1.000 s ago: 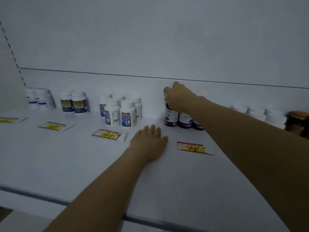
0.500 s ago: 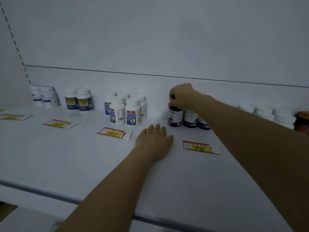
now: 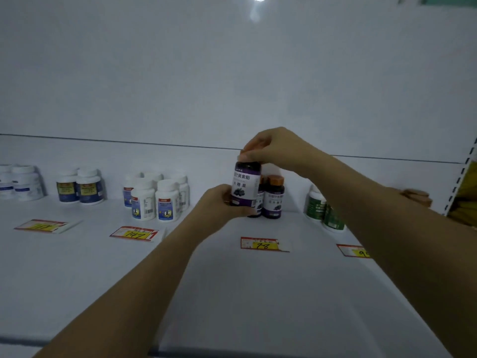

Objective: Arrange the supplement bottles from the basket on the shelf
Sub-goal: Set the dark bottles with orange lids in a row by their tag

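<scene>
left hand (image 3: 219, 201), right hand (image 3: 275, 148) grip one bottle (image 3: 245, 186); two bottles (image 3: 274, 200) behind.

2 forearms show, both bare along their whole visible length, slender and smooth. The left hand (image 3: 219, 202) and the right hand (image 3: 276, 151) are bare as well. The fingers (image 3: 254, 143) are slim; the dim light hides the nails and any finer marks.

Supplement bottle (image 3: 245, 184) sits between left hand (image 3: 219, 202) at its base and right hand (image 3: 273, 148) on its cap. Two bottles (image 3: 273, 200) on shelf (image 3: 232, 293) just behind. Bottle cluster (image 3: 157, 197) to left. Price tag (image 3: 260, 244) in front.
</scene>
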{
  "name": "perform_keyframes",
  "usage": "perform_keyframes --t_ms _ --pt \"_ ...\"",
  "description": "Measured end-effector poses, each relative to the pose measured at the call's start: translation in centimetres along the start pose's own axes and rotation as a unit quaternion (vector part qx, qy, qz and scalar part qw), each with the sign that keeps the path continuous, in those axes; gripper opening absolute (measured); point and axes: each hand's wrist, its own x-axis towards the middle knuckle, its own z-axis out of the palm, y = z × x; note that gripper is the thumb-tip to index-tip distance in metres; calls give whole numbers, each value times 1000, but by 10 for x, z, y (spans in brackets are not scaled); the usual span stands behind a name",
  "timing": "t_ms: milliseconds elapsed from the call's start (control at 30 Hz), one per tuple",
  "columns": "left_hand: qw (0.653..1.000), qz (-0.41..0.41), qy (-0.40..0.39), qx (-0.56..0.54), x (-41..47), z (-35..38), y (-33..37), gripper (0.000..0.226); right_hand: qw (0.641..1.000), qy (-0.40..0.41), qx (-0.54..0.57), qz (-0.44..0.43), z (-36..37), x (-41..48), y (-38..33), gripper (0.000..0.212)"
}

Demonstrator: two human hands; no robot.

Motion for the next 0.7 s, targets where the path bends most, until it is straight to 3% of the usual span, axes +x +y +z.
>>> perform_keyframes --t_ms 133,367,700 --pt "999 5 -11 -45 2 18 5 38 985 47 163 20 7 -15 28 22" --pt "1000 -11 19 1 2 36 -20 43 949 104 292 55 44 -27 73 14" --pt "999 -1 35 28 6 33 -23 45 939 134 310 64 56 -19 81 31"
